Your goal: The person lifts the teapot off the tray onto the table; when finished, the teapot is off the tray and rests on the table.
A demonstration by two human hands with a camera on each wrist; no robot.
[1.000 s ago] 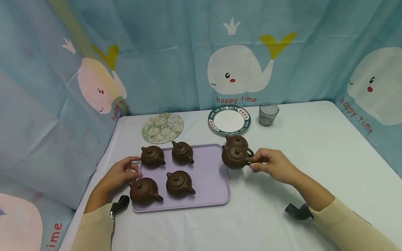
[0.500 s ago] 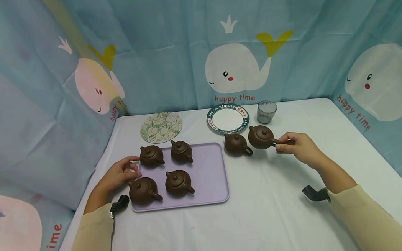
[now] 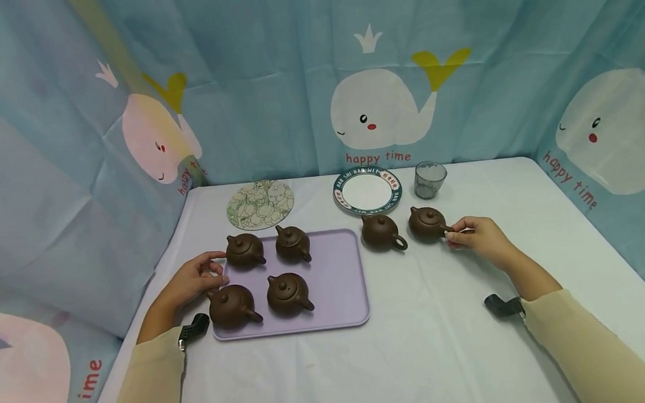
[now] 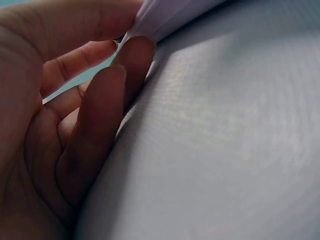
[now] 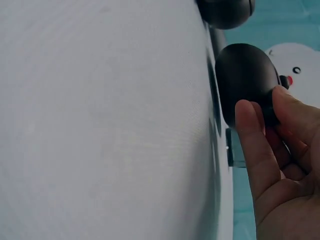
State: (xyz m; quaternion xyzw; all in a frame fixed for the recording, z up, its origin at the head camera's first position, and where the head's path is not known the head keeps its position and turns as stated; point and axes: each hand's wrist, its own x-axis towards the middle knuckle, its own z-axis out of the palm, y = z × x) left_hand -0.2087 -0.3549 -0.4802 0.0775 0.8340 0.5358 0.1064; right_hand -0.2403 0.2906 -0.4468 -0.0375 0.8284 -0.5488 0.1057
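A small brown teapot [image 3: 427, 224] sits upright on the white cloth, right of the tray. My right hand [image 3: 482, 239] pinches its handle between thumb and fingers; in the right wrist view the dark pot body [image 5: 245, 75] stands just beyond the fingertips. To its left is another brown teapot [image 3: 380, 232], handle toward the lower right. Several like it stand on a lilac tray [image 3: 336, 287], including one at the front left [image 3: 231, 306]. My left hand [image 3: 191, 280] grips the tray's left edge, and the left wrist view shows the tray rim [image 4: 167, 15] at the fingertips.
Along the back of the table lie a round patterned mat [image 3: 260, 205], a green-rimmed plate [image 3: 367, 191] and a clear glass [image 3: 429, 180]. The glass stands right behind the held teapot. A blue whale-print curtain [image 3: 273, 118] encloses the back and sides.
My right hand has carried its teapot right and back from in front of the other teapot, then lowered it onto the cloth. The left hand and tray have stayed put.
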